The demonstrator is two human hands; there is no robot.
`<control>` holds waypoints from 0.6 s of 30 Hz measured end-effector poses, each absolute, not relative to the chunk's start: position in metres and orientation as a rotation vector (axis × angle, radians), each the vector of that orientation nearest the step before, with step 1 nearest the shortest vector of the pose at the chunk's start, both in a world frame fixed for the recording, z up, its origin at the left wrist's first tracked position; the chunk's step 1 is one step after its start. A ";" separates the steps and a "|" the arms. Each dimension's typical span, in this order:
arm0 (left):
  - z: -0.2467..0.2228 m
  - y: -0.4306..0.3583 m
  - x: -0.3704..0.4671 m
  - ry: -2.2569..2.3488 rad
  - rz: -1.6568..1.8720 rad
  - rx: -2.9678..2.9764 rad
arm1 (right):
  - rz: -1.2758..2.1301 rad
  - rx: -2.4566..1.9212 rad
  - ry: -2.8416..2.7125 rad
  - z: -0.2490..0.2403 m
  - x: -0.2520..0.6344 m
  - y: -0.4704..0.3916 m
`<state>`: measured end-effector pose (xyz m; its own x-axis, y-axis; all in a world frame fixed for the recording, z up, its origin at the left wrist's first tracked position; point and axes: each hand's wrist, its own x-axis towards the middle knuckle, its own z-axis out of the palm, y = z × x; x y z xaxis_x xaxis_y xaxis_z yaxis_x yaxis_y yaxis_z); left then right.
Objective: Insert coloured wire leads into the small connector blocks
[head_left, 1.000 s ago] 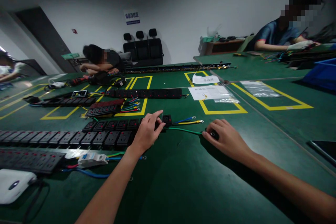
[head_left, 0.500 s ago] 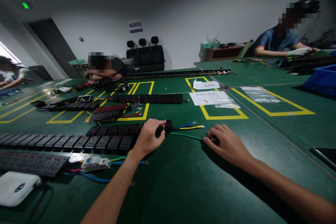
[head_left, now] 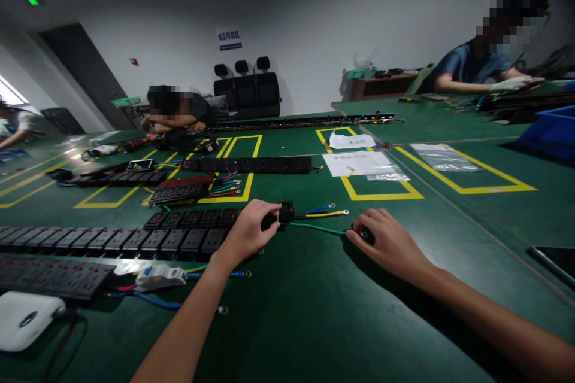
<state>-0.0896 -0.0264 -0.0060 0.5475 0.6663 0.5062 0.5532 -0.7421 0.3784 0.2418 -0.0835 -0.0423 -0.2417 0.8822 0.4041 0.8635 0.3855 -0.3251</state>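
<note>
A black socket strip (head_left: 211, 217) lies on the green table in front of me, with blue, yellow and green wires coming from its right end. My left hand (head_left: 251, 228) is closed around the strip near that end, thumb at the near side and fingers over the far side. The green wire (head_left: 317, 227) runs rightward, fairly straight, to my right hand (head_left: 381, 242), which pinches it near its tip; a ring terminal shows between the curled fingers. The blue wire (head_left: 318, 210) and yellow wire (head_left: 326, 214) lie loose above it, ending in ring terminals.
More socket strips (head_left: 112, 243) lie at left, beside a grey-white breaker (head_left: 160, 276) with wires and a white device (head_left: 27, 320). Paper sheets (head_left: 348, 164) and a plastic bag (head_left: 444, 158) lie beyond. A blue bin (head_left: 550, 134) is at right. Co-workers sit around the tables.
The view has shifted slightly. Both hands keep their hold on the strip and the green wire, with little visible movement.
</note>
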 end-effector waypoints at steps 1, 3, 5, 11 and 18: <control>-0.006 -0.026 -0.090 1.039 0.958 2.600 | 0.050 -1.499 -2.123 -0.042 0.242 -0.084; -0.005 -0.026 -0.091 1.050 0.942 2.593 | 0.055 -1.504 -2.125 -0.041 0.242 -0.084; -0.004 -0.027 -0.091 1.074 0.931 2.592 | 0.049 -1.499 -2.128 -0.041 0.241 -0.084; -0.003 -0.028 -0.089 1.013 0.956 2.571 | 0.047 -1.499 -2.129 -0.040 0.241 -0.084; -0.002 -0.030 -0.087 1.078 0.968 2.565 | 0.061 -1.515 -2.133 -0.038 0.242 -0.085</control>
<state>-0.0874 -0.0296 -0.0015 0.5209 0.6951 0.4954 0.5673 -0.7156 0.4076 0.2418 -0.0850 -0.0382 -0.2405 0.8920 0.3827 0.8685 0.3738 -0.3255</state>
